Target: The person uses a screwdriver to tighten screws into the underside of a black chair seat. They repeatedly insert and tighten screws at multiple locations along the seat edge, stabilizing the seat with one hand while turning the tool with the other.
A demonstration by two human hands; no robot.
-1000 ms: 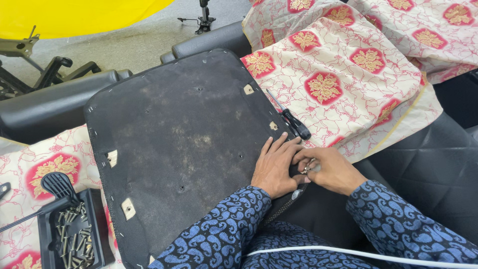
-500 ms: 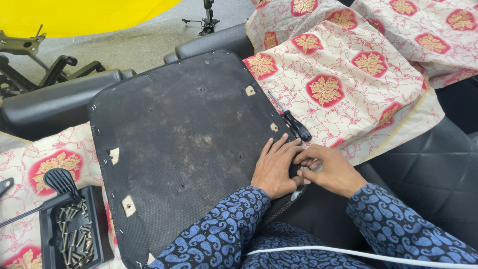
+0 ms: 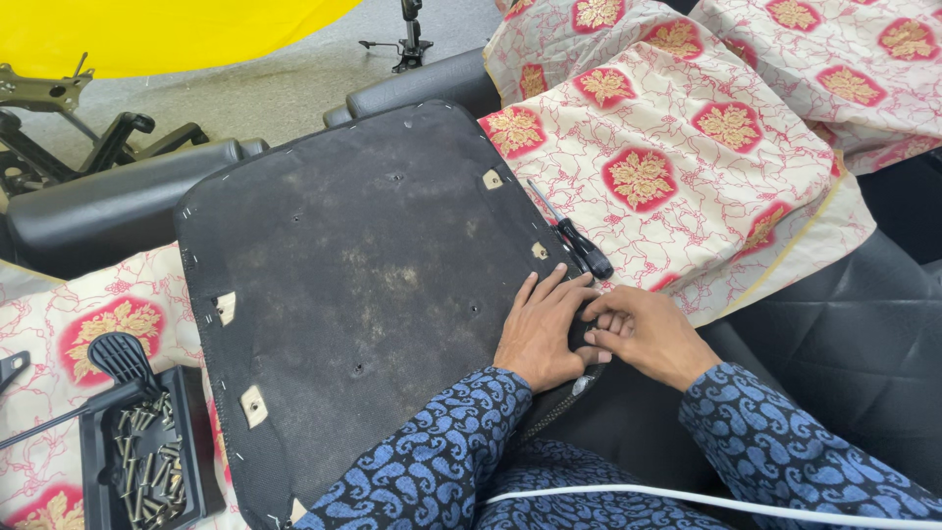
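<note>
A black upside-down chair seat panel [image 3: 363,285] lies across my lap, dusty, with small tan mounting tabs near its corners. My left hand [image 3: 542,329] rests flat on its right edge, fingers spread. My right hand [image 3: 643,334] is beside it, fingers curled against the left hand's fingertips at the panel's edge. Whether it pinches something small is hidden. A black-handled screwdriver [image 3: 574,236] lies just beyond my hands, on the panel's edge and the patterned cloth.
A black tray [image 3: 142,461] of several screws sits at lower left with a black knob [image 3: 120,355] by it. Red-and-cream patterned fabric [image 3: 687,167] covers the right. Black chair parts [image 3: 108,206] and a metal base [image 3: 39,93] lie on the floor behind. A white cable [image 3: 706,503] crosses my lap.
My hands have stayed at the panel's right edge. The small metal piece seen between my right fingers a second ago is no longer visible. The view shifted slightly.
</note>
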